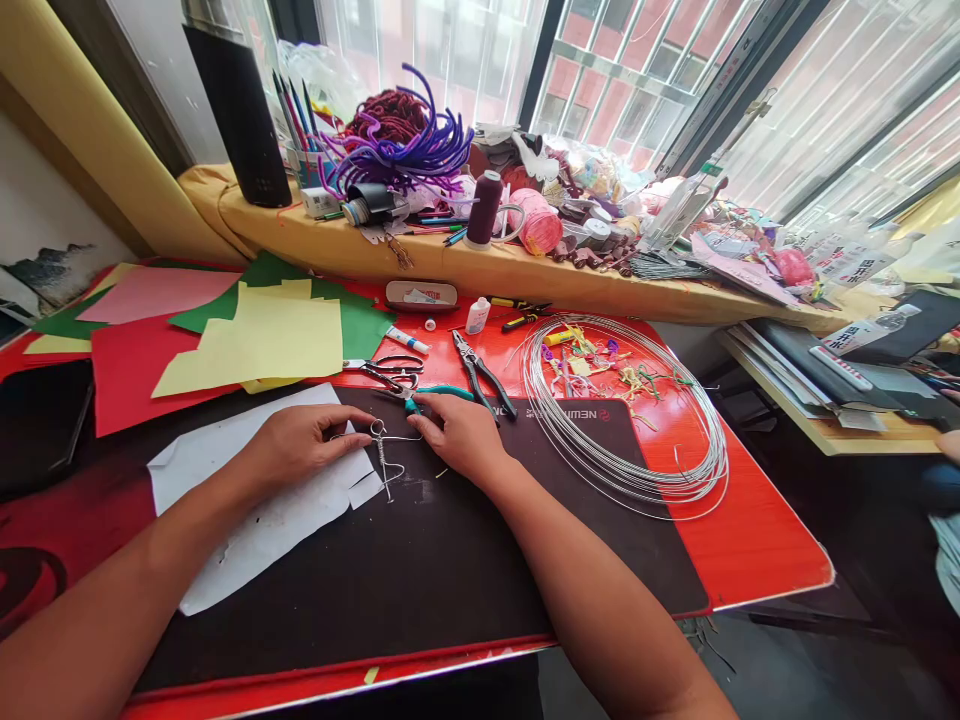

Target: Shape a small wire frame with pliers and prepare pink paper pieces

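Observation:
A small twisted-wire figure [381,450] with a loop at its top and bent limbs stands out above the dark desk mat [420,560]. My left hand [296,445] is closed, pinching the figure's left side between thumb and fingers. From its right side a thin wire limb runs to my right hand [461,435], whose thumb and bent fingers close at that end. Just behind the right fingers are teal-handled pliers [450,391], partly covered by that hand. Scissors [386,370] with dark handles lie beyond. Under the left forearm rests a white paper sheet [247,540].
A large coil of silvery wire [536,400] lies at right, around colourful scraps [592,365]. Black-handled pliers [480,372], a small white bottle [477,316] and a glue tube [407,340] sit behind the hands. Coloured paper [277,335] is piled at left. Craft supplies crowd the windowsill [315,240].

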`<state>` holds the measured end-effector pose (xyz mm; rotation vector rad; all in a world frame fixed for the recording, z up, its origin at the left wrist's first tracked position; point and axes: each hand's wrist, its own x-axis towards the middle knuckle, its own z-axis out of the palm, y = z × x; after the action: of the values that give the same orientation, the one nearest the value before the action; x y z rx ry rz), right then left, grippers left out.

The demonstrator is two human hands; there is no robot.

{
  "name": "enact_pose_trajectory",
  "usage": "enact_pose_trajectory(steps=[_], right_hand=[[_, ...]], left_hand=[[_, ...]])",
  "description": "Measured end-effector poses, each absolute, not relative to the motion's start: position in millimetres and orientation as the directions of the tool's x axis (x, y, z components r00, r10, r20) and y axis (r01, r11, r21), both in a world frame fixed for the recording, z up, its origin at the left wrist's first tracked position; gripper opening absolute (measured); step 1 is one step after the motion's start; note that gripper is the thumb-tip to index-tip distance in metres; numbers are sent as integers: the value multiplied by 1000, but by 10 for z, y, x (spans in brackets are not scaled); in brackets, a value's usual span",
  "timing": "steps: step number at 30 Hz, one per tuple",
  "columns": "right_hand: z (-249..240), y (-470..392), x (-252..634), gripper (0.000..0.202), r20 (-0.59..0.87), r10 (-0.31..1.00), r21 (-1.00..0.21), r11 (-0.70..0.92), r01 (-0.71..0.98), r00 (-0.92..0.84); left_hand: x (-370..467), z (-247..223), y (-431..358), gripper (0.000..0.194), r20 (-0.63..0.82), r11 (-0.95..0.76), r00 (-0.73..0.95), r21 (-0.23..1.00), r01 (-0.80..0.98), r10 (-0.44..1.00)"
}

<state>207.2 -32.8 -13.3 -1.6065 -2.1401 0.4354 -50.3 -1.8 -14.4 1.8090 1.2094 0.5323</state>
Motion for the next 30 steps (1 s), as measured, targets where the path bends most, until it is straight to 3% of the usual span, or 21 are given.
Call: enact_pose_trajectory(steps=[3,12,15,19,23,26,30], right_hand=[[-153,-308,2079,38,165,958,-499,287,818,-236],[-182,-307,2089,34,221,951,-510,300,806,-214],[-196,-307,2094,35,248,942,-509,324,797,-224],[-199,-322,2094,36,259,936,-494,339,801,-237],[-184,-326,2087,35,249,942,-490,323,810,-225],[-181,-322,2083,35,240,946,-488,310,816,-216],[-200,-313,2077,35,262,941,-481,320,816,-215]], left_hand=[[-479,-144,-44,39,-10,-287,414,705,648,910],[-557,35,-109,42,147,-471,473,541,697,869],[-669,209,-130,38,214,-384,323,620,685,922],[-1059,468,35,39,261,-195,1,718,668,965],[-1732,580,574,36,225,3,-120,462,887,967],[-2200,536,1028,43,157,127,-177,285,950,972],[-2528,399,1440,62,123,209,-252,287,935,960]])
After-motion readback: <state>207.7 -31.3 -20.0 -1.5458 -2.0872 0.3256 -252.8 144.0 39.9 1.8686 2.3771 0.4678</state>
